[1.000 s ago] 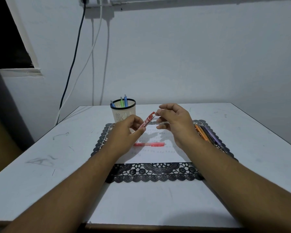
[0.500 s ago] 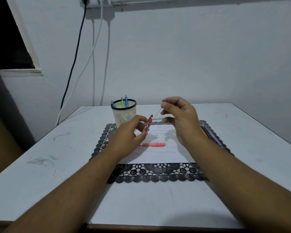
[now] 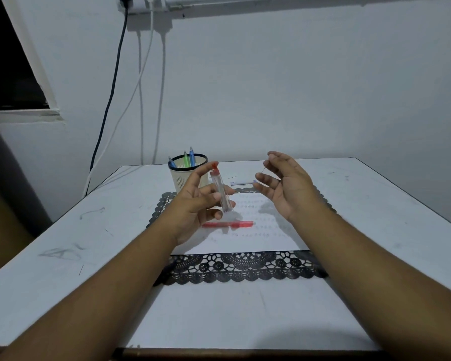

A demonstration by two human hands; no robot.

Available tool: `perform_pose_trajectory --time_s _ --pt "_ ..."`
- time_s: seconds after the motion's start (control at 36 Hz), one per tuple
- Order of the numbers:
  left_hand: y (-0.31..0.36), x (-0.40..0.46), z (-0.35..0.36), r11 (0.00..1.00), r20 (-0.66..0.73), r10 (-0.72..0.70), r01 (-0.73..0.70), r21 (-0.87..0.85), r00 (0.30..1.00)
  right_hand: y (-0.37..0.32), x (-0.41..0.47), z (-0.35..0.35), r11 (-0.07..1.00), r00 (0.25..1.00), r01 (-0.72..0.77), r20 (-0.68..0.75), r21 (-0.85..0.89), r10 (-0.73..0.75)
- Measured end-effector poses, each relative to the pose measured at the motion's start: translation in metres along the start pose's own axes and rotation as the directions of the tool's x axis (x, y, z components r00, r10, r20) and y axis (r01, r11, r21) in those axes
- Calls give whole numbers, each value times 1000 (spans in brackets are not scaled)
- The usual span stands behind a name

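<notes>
Centre frame: gripping clear lead case [image 3: 220, 190] upright in left hand [image 3: 195, 204], red cap up against spills; pinching one thin lead [image 3: 264, 170] in right hand [image 3: 287, 186], hands apart, probably for refilling.

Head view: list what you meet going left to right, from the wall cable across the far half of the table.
Black cable → pen cup → clear red-capped tube, gripped by the left hand → right hand, a thin lead at its fingertips.
</notes>
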State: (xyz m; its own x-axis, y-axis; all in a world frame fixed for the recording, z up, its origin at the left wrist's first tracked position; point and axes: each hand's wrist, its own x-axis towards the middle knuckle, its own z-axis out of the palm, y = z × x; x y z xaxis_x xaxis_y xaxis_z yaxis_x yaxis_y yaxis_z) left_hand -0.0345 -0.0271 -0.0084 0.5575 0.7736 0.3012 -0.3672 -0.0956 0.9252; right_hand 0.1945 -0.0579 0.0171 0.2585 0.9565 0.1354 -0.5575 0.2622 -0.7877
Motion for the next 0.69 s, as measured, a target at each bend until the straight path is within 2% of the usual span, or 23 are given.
perform_pose_trajectory --time_s 0.08,0.22,0.33,0.39,0.47,0.53,0.61,0.69 --pt "-1 1 -1 1000 -30 -18 18 13 999 2 0 0 1000 1000 -8 7 -4 8" --pt "0 1 -5 990 -86 -13 25 140 996 3 0 2 999 999 -36 3 22 36" --pt "0 1 -4 918 -124 63 -9 397 990 2 1 0 998 998 -56 -21 40 57" --pt "-1 5 -2 791 -145 104 6 612 984 2 3 -2 997 997 -63 -32 40 65" --pt "-2 18 3 462 -135 139 56 885 981 3 6 -5 997 996 -72 -55 43 74" --pt "-3 30 10 293 -100 154 51 955 983 3 7 -7 996 995 -77 -64 41 79" --pt "-5 49 17 -34 -57 159 63 997 986 3 8 -9 997 994 -73 -79 32 75" --pt "-9 67 21 -202 -47 127 72 977 991 0 8 -11 997 993 -63 -97 41 67"
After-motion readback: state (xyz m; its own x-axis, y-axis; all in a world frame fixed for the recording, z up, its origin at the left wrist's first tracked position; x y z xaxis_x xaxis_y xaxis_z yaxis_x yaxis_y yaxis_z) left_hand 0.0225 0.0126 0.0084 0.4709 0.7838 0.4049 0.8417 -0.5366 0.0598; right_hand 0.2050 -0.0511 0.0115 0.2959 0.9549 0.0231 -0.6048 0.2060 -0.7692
